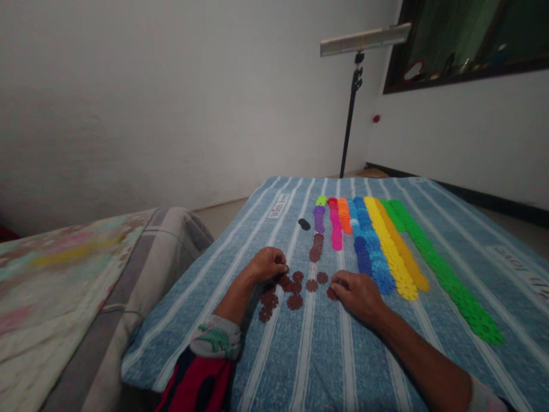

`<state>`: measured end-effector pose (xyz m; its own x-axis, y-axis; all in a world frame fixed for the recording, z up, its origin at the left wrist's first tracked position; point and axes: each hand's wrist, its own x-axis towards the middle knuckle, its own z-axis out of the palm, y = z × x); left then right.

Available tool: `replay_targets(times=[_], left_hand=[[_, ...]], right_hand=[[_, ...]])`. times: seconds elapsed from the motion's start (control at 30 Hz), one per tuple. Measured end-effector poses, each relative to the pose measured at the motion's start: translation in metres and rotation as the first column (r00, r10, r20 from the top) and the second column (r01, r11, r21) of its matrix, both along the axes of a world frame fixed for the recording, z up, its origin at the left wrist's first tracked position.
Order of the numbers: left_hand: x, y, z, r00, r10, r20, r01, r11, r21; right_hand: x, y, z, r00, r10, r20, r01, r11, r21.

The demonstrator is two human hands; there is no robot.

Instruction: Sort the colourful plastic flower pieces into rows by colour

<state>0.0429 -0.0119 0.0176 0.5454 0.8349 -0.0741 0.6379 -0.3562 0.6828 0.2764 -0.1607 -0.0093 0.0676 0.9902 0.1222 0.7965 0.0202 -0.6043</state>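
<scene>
Loose brown notched discs [295, 301] lie scattered between my hands on the striped blue cloth [274, 366]. My right hand [355, 292] pinches a brown disc [331, 293] at the right side of this scatter. At its upper left, my left hand [268, 264] has thumb and forefinger pressed together just above other brown discs [283, 280]; whatever lies between those fingertips is too small to tell. Beyond the hands, a short overlapping row of brown discs [316, 248] lies below a purple row [319, 218].
Farther right run rows of pink [335, 229], orange [344, 216], blue [377, 257], yellow [397, 260] and green discs [454, 286]. Black discs [304, 224] lie left of the purple row. A bed-like surface [64, 286] stands at left, and a lamp stand [350, 114] rises behind.
</scene>
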Motion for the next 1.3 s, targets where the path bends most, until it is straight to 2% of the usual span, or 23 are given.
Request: replay_targets(times=[0.2, 0.47, 0.63, 0.77, 0.87, 1.0, 1.17, 1.3], left_hand=[[-0.001, -0.002, 0.001, 0.998, 0.009, 0.066, -0.005, 0.998, -0.059], [0.0, -0.005, 0.005, 0.966, 0.098, 0.238, -0.04, 0.971, -0.235], [0.001, -0.006, 0.007, 0.937, 0.178, 0.299, -0.101, 0.961, -0.257], [0.009, -0.007, 0.008, 0.902, 0.227, 0.366, -0.154, 0.964, -0.218], [0.022, -0.006, 0.01, 0.895, 0.195, 0.402, -0.132, 0.975, -0.178], [0.048, -0.004, 0.009, 0.917, 0.094, 0.388, -0.027, 0.984, -0.175], [0.076, -0.002, -0.002, 0.931, 0.005, 0.364, 0.034, 0.994, -0.1], [0.083, -0.002, -0.01, 0.955, -0.031, 0.294, 0.047, 0.998, -0.048]], right_hand=[[0.001, 0.001, -0.002, 1.0, 0.008, 0.017, -0.008, 1.0, 0.01], [0.001, 0.0, 0.0, 1.0, 0.018, 0.008, -0.018, 1.0, -0.003], [0.001, 0.001, 0.0, 1.0, 0.0, 0.019, 0.0, 1.0, -0.002], [0.0, 0.0, 0.001, 1.0, -0.003, 0.015, 0.003, 1.0, -0.002], [0.0, 0.0, 0.001, 1.0, -0.001, 0.022, 0.001, 1.0, -0.007], [-0.001, 0.0, 0.002, 1.0, 0.005, -0.002, -0.005, 1.0, -0.015], [-0.001, 0.0, 0.005, 0.999, 0.025, -0.032, -0.026, 0.999, -0.028], [-0.001, 0.0, 0.006, 0.999, 0.016, -0.029, -0.017, 1.0, -0.02]])
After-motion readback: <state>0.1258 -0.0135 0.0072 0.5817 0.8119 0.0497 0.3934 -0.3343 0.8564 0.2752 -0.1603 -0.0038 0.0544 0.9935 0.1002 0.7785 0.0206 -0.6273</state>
